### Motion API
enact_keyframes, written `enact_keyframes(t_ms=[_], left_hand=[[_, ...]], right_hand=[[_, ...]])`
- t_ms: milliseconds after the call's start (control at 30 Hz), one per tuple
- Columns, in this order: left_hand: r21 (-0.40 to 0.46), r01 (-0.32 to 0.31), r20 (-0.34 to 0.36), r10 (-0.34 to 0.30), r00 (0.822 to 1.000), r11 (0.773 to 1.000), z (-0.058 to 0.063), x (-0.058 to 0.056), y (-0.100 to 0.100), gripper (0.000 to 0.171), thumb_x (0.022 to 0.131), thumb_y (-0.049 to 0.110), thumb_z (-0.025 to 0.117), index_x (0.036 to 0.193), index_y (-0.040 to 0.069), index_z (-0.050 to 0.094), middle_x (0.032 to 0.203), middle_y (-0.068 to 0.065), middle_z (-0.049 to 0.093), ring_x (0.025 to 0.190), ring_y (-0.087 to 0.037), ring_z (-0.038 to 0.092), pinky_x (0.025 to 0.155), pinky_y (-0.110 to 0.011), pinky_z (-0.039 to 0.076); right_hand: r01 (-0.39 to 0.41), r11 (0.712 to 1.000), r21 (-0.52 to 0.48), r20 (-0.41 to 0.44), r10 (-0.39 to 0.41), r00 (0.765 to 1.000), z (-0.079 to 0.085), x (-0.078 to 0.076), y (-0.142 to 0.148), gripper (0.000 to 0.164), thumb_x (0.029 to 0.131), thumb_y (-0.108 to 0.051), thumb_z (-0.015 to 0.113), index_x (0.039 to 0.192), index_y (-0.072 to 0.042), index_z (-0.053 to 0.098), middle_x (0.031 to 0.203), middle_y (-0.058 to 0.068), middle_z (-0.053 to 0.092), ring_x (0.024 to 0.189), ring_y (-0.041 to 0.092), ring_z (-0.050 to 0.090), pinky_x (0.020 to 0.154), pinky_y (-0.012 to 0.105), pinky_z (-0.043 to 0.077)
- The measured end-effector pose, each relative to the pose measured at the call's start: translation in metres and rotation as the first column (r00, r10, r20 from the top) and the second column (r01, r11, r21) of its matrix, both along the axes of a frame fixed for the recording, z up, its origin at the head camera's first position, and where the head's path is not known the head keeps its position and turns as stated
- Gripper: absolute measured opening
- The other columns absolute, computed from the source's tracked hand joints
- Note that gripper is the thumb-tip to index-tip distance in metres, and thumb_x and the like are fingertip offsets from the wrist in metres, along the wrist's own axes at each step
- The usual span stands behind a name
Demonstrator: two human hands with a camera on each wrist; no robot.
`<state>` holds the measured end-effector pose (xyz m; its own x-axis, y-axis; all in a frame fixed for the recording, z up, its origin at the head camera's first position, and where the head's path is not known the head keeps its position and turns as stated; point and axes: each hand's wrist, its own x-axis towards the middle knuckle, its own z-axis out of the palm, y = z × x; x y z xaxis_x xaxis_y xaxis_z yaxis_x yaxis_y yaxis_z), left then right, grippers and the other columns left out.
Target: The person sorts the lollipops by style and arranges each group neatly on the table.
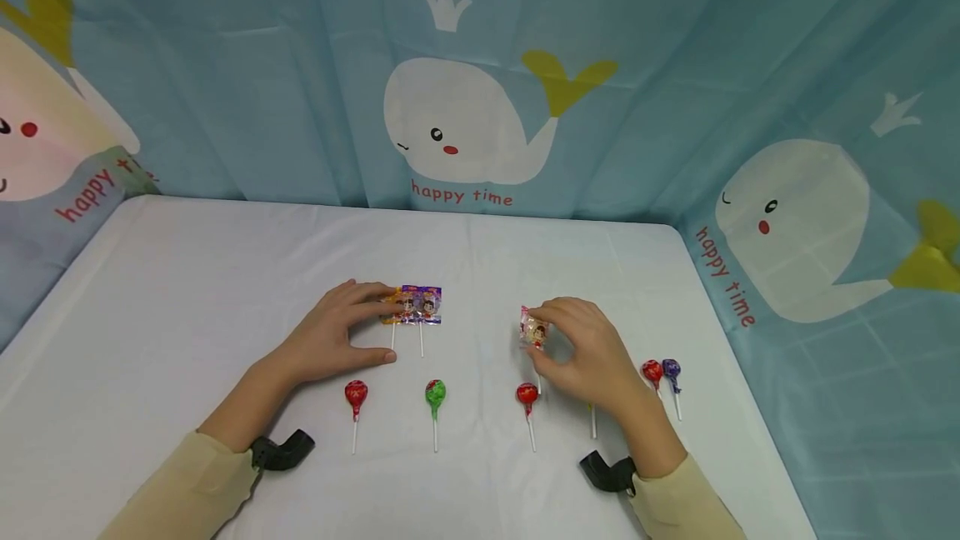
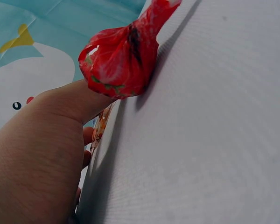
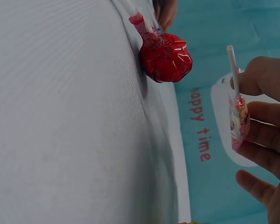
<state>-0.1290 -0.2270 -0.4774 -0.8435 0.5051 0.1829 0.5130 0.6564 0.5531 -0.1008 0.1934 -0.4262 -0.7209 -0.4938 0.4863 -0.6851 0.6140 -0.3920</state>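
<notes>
We see thin, shiny plastic on the crinkly red wrapper (image 2: 114, 60) at the top of the left wrist view. At the right of the right wrist view, the flat candy packet (image 3: 239, 122) looks clear and glossy, and its white stick (image 3: 232, 60) looks smooth. In the head view, we see dull white cloth (image 1: 225, 273), a smooth blue curtain (image 1: 300, 82) up top, matt cloth sleeves (image 1: 187, 482) and black plastic wrist pieces (image 1: 281, 452) below.

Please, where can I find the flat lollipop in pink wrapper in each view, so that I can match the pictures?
Head: flat pink lollipop right of centre, below mid-height, pinched by the right hand.
Left wrist: not in it.
Right wrist: toward the right edge, about mid-height, stick up, wrapper below.
Shared landmark: blue whale-print curtain.
</notes>
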Motion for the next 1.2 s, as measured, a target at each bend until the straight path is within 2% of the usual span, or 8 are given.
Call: enact_keyframes(t_ms=[400,900,1200], left_hand=[[-0.008,-0.012,0.008,0.012,1.000,1.000,0.001,0.000,-0.001,0.072,0.082,0.053,0.093,0.146,0.025,0.073,0.159,-0.005,0.056,0.153,-0.036,0.042,0.131,-0.065,0.019],[-0.006,-0.007,0.017,0.007,1.000,1.000,-0.002,-0.001,0.000,0.072,0.083,0.055,0.092,0.146,0.026,0.072,0.161,-0.004,0.055,0.154,-0.034,0.042,0.132,-0.065,0.018],[0.005,0.001,0.006,-0.001,1.000,1.000,-0.003,-0.001,-0.001,0.070,0.084,0.055,0.092,0.145,0.027,0.073,0.160,-0.004,0.055,0.153,-0.033,0.043,0.132,-0.063,0.017]], right_hand=[[0.004,1.000,-0.005,0.034,-0.004,0.999,0.006,-0.007,-0.012,0.045,0.087,-0.023,0.090,0.128,-0.010,0.078,0.125,0.003,0.076,0.124,0.025,0.068,0.113,0.049,0.052],[-0.052,0.998,-0.044,-0.026,0.051,0.998,0.011,-0.022,-0.040,0.044,0.086,-0.022,0.091,0.126,-0.009,0.079,0.122,0.003,0.077,0.121,0.024,0.069,0.110,0.050,0.054],[-0.057,0.998,-0.040,-0.015,0.057,0.998,0.013,-0.028,-0.054,0.042,0.088,-0.024,0.089,0.126,-0.008,0.079,0.121,0.003,0.077,0.121,0.023,0.069,0.111,0.048,0.054]])
